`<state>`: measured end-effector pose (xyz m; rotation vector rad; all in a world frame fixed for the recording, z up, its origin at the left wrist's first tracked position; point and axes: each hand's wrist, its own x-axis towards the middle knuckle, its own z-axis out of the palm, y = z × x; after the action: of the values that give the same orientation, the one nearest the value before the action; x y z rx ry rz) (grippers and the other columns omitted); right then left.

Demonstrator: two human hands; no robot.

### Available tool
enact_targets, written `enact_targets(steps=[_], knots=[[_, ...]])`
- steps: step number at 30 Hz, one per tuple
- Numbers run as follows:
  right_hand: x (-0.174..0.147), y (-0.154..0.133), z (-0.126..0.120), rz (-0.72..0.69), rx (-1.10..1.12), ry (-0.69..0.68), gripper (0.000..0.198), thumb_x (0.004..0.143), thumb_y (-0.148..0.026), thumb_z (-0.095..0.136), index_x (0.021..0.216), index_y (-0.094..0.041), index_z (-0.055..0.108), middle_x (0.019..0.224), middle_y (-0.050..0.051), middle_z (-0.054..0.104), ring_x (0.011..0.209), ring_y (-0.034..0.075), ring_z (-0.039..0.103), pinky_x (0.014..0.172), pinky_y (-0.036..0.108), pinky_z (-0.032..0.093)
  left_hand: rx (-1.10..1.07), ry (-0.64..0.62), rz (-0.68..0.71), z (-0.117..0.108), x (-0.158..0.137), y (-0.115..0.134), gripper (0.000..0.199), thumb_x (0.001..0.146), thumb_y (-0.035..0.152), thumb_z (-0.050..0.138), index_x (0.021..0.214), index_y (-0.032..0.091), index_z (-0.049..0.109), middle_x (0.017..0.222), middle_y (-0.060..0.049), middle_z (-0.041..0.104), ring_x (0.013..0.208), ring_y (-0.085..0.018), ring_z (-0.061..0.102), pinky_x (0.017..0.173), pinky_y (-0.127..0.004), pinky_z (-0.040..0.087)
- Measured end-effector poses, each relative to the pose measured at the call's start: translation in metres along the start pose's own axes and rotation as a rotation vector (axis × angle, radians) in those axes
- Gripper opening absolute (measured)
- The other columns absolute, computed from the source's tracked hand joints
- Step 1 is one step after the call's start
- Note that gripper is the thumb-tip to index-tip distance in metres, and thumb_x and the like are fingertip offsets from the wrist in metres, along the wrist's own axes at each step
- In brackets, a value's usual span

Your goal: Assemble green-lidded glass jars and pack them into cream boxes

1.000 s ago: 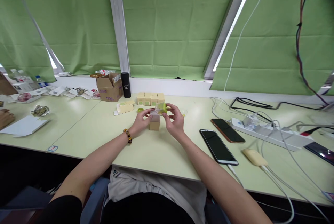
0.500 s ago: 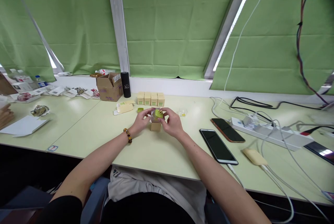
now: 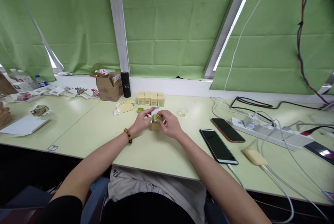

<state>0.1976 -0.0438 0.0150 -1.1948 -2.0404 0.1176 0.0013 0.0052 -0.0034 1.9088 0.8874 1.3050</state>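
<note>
One small rounded green piece (image 3: 156, 118), plastic by its look, sits at the mouth of one upright tan cardboard box (image 3: 156, 127); probably light, stiff, slippery, best pinched by its sides. The right hand (image 3: 169, 124) has its grip pinched close on it; the left hand (image 3: 141, 121) touches the box, its grip's closure unclear. Beyond stand four pale-yellow cardboard boxes (image 3: 150, 99); rightward lie three black-screened phones (image 3: 218, 145)

A black cylinder (image 3: 126, 86) stands beside an open cardboard box (image 3: 108, 92), and a brown-edged phone (image 3: 227, 130) lies beside a power strip (image 3: 292, 142).
</note>
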Motion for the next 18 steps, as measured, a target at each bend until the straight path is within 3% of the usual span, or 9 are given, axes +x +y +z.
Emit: enact_targets(steps=[6, 9, 13, 18], knots=[[0.001, 0.001, 0.009, -0.003, -0.003, 0.063, 0.021, 0.103, -0.021, 0.044, 0.105, -0.026, 0.065, 0.107, 0.006, 0.071, 0.104, 0.023, 0.064, 0.081, 0.035, 0.051, -0.015, -0.001, 0.032, 0.001, 0.0, -0.001, 0.063, 0.075, 0.011, 0.054, 0.134, 0.021, 0.071, 0.13, -0.007, 0.074, 0.106, -0.02, 0.067, 0.096, -0.036, 0.055], [0.001, 0.001, 0.014, 0.04, 0.057, 0.107, 0.016, 0.099, -0.02, 0.053, 0.097, -0.026, 0.068, 0.118, 0.007, 0.065, 0.111, 0.023, 0.061, 0.076, 0.033, 0.055, -0.026, -0.006, 0.028, 0.0, 0.0, -0.001, 0.062, 0.075, 0.012, 0.054, 0.134, 0.02, 0.071, 0.131, -0.008, 0.073, 0.108, -0.021, 0.067, 0.095, -0.036, 0.055], [0.003, 0.003, 0.019, 0.162, 0.124, 0.15, 0.012, 0.091, -0.022, 0.064, 0.085, -0.026, 0.074, 0.116, 0.009, 0.058, 0.118, 0.028, 0.055, 0.072, 0.036, 0.059, -0.005, -0.016, 0.023, 0.0, -0.001, 0.0, 0.062, 0.076, 0.012, 0.054, 0.135, 0.019, 0.07, 0.127, -0.008, 0.074, 0.108, -0.022, 0.067, 0.096, -0.036, 0.054], [0.005, 0.004, 0.021, 0.262, 0.172, 0.137, 0.01, 0.088, -0.023, 0.07, 0.083, -0.028, 0.077, 0.115, 0.009, 0.057, 0.122, 0.029, 0.051, 0.08, 0.041, 0.062, -0.017, -0.029, 0.01, -0.001, -0.001, 0.001, 0.06, 0.077, 0.013, 0.056, 0.135, 0.02, 0.07, 0.125, -0.008, 0.074, 0.114, -0.024, 0.066, 0.102, -0.038, 0.052]])
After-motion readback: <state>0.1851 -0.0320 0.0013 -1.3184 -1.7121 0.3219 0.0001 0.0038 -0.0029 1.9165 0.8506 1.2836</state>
